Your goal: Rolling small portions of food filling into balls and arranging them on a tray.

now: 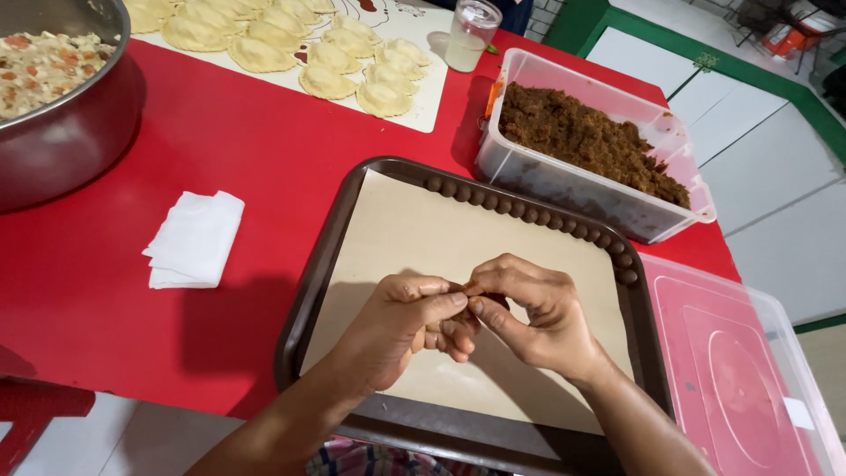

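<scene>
Mid-tray (308,291), left hand (414,322) & right hand (529,313) pinch one brown lump (465,289); bare paper (414,229) all round.

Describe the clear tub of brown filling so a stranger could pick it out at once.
Start at the dark brown tray lined with paper, over which the left hand and right hand meet. Just beyond its far right corner, on the red table, stands the clear plastic tub. It alone holds crumbly dark brown filling; its flat lid lies nearer.

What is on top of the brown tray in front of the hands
A beige paper liner covers the brown tray, with a row of small brown balls along its far edge. Both hands hide part of the liner.
</scene>
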